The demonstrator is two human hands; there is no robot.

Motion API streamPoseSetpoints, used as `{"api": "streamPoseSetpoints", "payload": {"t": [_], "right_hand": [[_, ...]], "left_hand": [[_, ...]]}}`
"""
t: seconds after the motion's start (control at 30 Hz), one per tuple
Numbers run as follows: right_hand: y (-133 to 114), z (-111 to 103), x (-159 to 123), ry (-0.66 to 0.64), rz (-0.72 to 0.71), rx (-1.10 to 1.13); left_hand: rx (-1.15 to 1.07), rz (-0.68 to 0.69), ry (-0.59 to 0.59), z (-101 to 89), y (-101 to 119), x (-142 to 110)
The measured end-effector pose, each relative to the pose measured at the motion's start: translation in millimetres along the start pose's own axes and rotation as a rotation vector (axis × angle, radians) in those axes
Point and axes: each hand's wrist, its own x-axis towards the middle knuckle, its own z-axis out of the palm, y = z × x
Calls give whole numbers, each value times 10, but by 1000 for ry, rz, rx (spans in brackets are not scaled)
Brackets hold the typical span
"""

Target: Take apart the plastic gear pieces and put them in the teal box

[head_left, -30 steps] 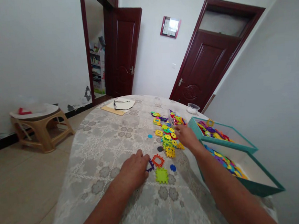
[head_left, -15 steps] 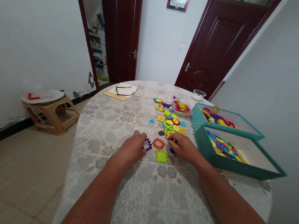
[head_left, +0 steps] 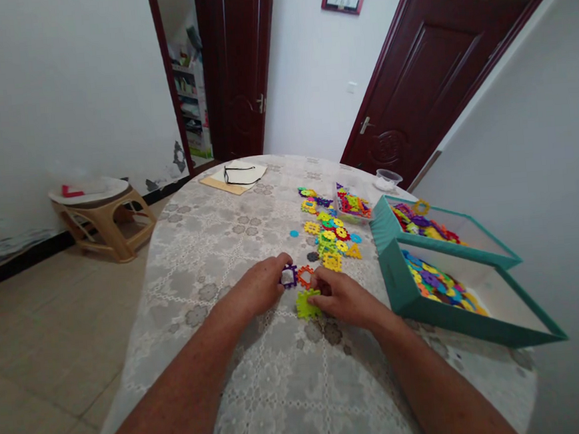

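Observation:
My left hand [head_left: 259, 286] lies on the lace tablecloth [head_left: 262, 379], its fingertips pinched on a purple square frame piece [head_left: 289, 276]. My right hand [head_left: 340, 296] is beside it, fingers closed on an orange square frame piece [head_left: 303, 277] and resting over a lime green square piece [head_left: 304, 305]. The purple and orange pieces touch edge to edge between the two hands. A scatter of colourful plastic interlocking pieces [head_left: 328, 230] lies just beyond the hands.
Two teal box halves [head_left: 399, 282] holding more pieces stand at the table's right edge. Glasses on paper [head_left: 240, 173] and a small clear bowl [head_left: 387, 179] are at the far end. A plastic stool [head_left: 102, 218] stands on the floor at left. Dark doors are behind.
My right hand came back from the pile toward me and closed on the orange piece, over the green one. My left hand pinched the purple piece and brought it against the orange one.

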Motion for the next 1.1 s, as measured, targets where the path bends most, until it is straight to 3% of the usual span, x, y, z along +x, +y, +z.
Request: {"api": "streamPoseSetpoints", "payload": {"t": [0.1, 0.23, 0.47, 0.6, 0.7, 0.77, 0.97, 1.1], "right_hand": [[14, 131, 50, 125, -43, 63], [10, 330, 104, 295, -101, -19], [22, 297, 112, 376, -190, -131], [69, 218, 91, 303, -137, -344], [73, 226, 78, 198, -92, -446], [66, 241, 83, 195, -94, -467], [39, 231, 119, 333, -115, -268], [17, 241, 101, 267, -172, -186]], "left_hand": [[-73, 46, -35, -10, 14, -17], [-133, 146, -113, -75, 67, -78], [-99, 24, -89, -143, 83, -61], [-62, -19, -60, -168, 52, -42], [-61, 8, -71, -186, 53, -50], [-64, 51, -79, -180, 55, -56], [-76, 166, 1, -62, 43, -28], [-107, 151, 57, 31, 57, 0]]}}
